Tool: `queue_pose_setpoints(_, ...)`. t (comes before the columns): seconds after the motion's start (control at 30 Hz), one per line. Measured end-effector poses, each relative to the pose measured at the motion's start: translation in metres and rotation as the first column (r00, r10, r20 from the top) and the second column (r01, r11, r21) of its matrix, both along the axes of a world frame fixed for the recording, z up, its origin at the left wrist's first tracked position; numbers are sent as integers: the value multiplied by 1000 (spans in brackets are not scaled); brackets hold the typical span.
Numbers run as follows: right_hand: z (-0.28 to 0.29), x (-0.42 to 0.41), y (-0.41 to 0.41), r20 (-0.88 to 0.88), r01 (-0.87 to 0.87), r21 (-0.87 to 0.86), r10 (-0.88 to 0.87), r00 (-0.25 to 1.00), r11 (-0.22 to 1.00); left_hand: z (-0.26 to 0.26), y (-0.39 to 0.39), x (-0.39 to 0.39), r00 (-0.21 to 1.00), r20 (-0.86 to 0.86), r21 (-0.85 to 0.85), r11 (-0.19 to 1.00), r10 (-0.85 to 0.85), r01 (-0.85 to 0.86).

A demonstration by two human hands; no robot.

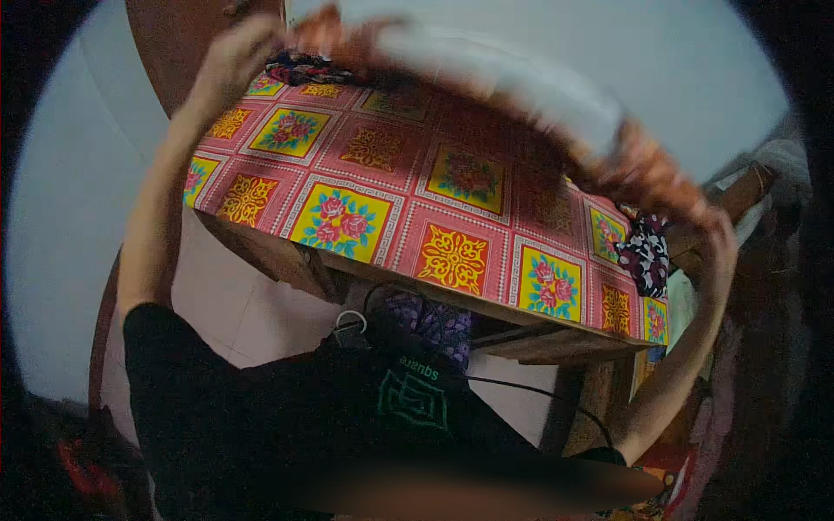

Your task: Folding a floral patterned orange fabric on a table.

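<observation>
My left hand [251, 42] is raised over the far left part of the table, gripping one end of a blurred orange-brown and white cloth [508, 71]. Its other end is bunched in my right hand [713, 228], beyond the table's right edge. Between the two hands the cloth stretches in an arc above the table, which has a pink tablecloth [365, 156] with yellow rose and orange ornament squares. Near my left hand lies a dark patterned cloth [303, 70]. A black, white and maroon cloth [645, 254] lies at the table's right end, below the held cloth.
The table's wooden front edge [417, 277] runs in front of my body. A purple patterned fabric [430, 319] shows beneath it, and a thin black cable [521, 384] crosses near my torso. A brown rounded panel [153, 45] stands at the far left. Pale tiled floor [241, 306] shows below.
</observation>
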State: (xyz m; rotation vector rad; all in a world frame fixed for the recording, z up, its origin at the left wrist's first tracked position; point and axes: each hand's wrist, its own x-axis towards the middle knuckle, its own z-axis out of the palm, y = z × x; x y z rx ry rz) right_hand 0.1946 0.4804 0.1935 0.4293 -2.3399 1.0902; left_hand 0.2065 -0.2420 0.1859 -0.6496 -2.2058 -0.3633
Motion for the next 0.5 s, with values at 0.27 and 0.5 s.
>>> queue_pose_setpoints(0.27, -56, 100, -70, 388, -122, 497, -95, 917, 859, -107, 8, 99, 890, 453, -35, 998, 59, -48)
queue_pose_setpoints(0.5, -49, 127, -92, 387, -182, 457, -11, 922, 870, -100, 5, 125, 795, 605, -38, 999, 39, -20)
